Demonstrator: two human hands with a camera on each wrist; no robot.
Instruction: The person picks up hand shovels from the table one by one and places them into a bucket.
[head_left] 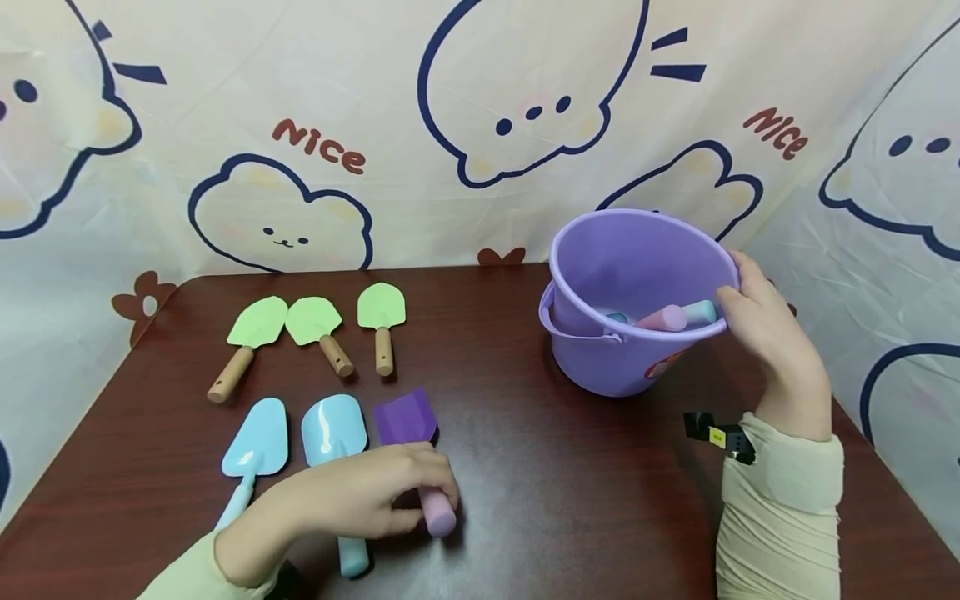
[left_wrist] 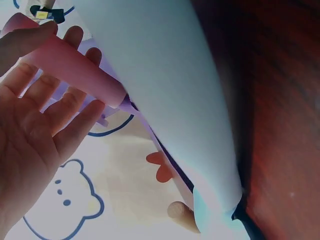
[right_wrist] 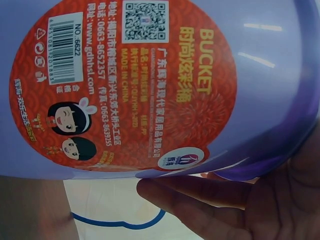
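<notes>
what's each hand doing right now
Left hand: holding the purple shovel.
Right hand: holding the bucket at its rim.

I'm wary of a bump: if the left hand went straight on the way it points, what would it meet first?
Past bare table, the left hand would probably meet the bucket first, near its base; depth is unclear, so it might just miss.

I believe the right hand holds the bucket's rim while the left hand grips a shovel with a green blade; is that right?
Green is wrong: in the head view, the left hand grips a shovel with a purple blade; the right hand does hold the bucket's rim.
</notes>
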